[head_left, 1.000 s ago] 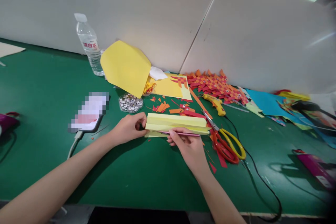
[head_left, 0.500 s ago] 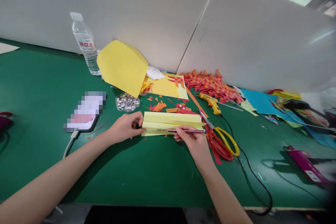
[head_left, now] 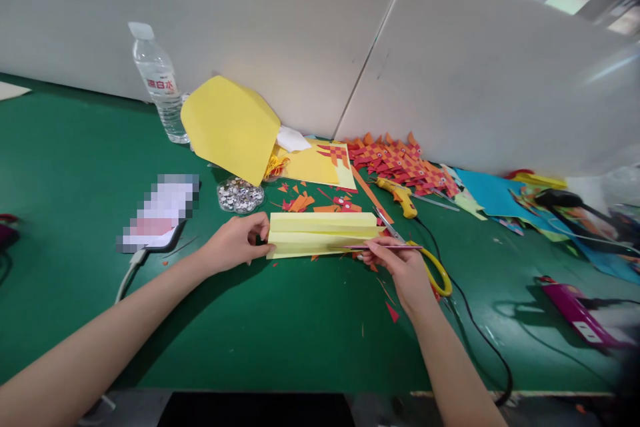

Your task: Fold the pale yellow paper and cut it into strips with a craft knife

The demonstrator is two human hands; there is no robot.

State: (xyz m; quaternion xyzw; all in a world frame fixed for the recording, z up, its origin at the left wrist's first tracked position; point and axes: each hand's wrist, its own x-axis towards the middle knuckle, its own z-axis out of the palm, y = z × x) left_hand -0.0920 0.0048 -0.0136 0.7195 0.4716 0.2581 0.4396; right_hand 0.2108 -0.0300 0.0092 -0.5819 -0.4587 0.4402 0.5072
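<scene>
A pale yellow sheet of paper (head_left: 320, 220), creased lengthwise into long strips, lies in front of me. At its left end, my left hand (head_left: 240, 240) is closed, thumb and forefinger pinching the edge. My right hand (head_left: 403, 267) is closed around a slim, pointed, pinkish-purple tool (head_left: 407, 247); its exact kind is unclear. The tool's thin tip reaches left over the lower right part of the paper. Behind the right hand lie scissors (head_left: 437, 270) with yellow and red handles, partly covered by that hand.
Red and orange paper scraps (head_left: 300, 201) lie behind the sheet, near a box of googly eyes (head_left: 241, 195). A yellow glue gun (head_left: 397, 196) sits before a pile of woven paper fish (head_left: 400, 161). A phone (head_left: 163, 210), a water bottle (head_left: 163, 90) and a purple power strip (head_left: 570, 307) flank the work.
My right hand has slid to the right along the paper with the slim tool, now covering more of the scissors. My left hand keeps its pinch on the paper's left end.
</scene>
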